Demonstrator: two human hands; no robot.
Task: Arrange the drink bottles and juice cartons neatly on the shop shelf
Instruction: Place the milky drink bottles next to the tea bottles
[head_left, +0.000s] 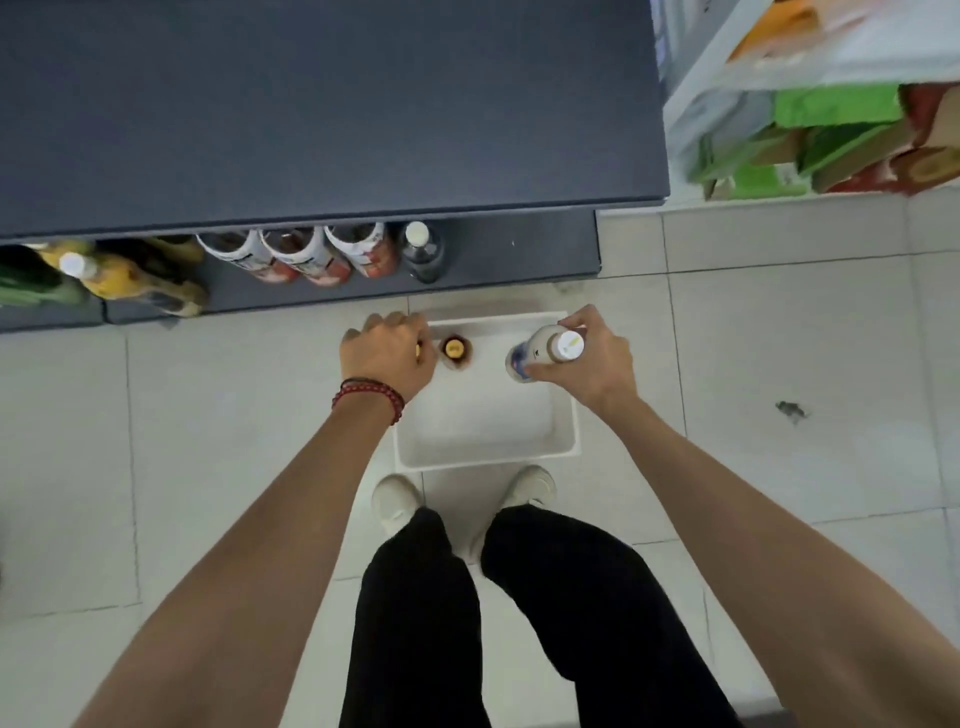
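White-capped bottle (543, 353) hangs beyond the pale shoes (397, 499), over the right edge of the white bin (488, 460). The right hand (592, 364) grips its side. Its long axis runs nearly upright, cap up and leaning right, base toward the bin. The left hand (387, 358) curls over the bin's far left corner; whether it holds anything cannot be told. Beside it an orange-capped bottle (455, 349) stands upright in the bin. Farther on, more bottles (306, 254) line the dark shelf (519, 260).
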